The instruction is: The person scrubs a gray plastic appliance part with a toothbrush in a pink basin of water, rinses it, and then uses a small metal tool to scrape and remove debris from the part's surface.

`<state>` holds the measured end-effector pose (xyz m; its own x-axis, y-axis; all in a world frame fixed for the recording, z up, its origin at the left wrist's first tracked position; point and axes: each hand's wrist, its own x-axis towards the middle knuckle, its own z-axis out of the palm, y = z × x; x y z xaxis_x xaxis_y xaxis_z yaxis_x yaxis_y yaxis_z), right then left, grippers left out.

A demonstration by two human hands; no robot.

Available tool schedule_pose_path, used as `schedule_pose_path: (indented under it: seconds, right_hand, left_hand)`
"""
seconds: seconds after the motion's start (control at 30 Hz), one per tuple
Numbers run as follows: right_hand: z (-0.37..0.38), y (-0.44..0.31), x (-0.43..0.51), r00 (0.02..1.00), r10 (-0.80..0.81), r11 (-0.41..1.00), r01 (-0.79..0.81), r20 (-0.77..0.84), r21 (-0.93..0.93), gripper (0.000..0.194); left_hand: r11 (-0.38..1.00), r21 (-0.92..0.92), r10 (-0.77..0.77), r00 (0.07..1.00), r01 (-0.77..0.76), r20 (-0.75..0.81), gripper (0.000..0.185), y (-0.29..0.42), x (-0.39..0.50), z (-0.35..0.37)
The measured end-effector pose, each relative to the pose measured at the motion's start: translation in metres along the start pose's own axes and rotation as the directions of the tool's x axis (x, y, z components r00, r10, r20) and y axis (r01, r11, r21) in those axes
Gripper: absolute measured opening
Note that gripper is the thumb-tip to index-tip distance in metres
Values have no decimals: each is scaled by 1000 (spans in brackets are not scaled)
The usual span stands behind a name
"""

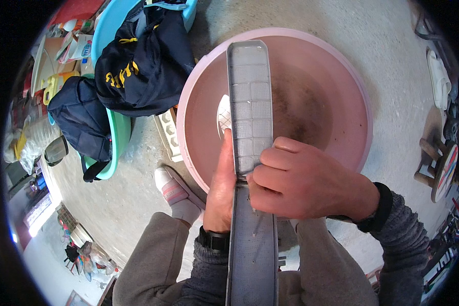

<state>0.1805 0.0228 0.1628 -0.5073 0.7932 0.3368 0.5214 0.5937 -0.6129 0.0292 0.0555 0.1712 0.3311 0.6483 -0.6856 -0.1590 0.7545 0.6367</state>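
A long, narrow grey tray [251, 111] reaches from above the pink basin [363, 103] back toward my lap. Its far half has a grid of small perforated squares; a dark seam crosses it near my hands, and the near half looks plainer. My left hand [220, 191] grips the left side, thumb pointing up along the edge. Curled over the right side at the seam, my right hand [302, 181] presses against the tray; whether its fingers pinch something small is hidden. Murky water with dark sediment [302, 114] fills the basin below.
Left of the basin, dark clothing [137, 72] with yellow lettering hangs over a blue tub [103, 38]. A dark bundle [82, 114] sits in a green tub [118, 145]. A small stool [441, 170] lies tipped at right. My slippered foot [172, 187] stands beside the basin.
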Motion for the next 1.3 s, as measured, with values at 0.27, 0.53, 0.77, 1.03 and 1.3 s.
schedule_pose_path:
  seconds: [0.27,0.53,0.77,1.03,1.3]
  right_hand:
    - [-7,-1,-3,998,24,999,-27,56,44,13]
    - [-5,0,0,999,9,997,-13,52,71,13]
    - [-9,-2,-2,991,79,994,-87,108,66,13]
    - [-31,-5,-13,971,224,967,-232,81,103,12]
    - [-24,-8,-17,966,250,960,-257,72,111,13]
  left_hand:
    - [926,-337,-134,984,167,120,55,-6,5,-5]
    - [973,-205,-98,994,107,54,56,-5,3,-5]
    - [983,-150,-115,993,109,-35,60,-2,2,-1]
    - [889,-354,-253,956,290,147,68,-6,18,-22]
    - [905,-322,-251,959,280,130,70,-9,17,-24]
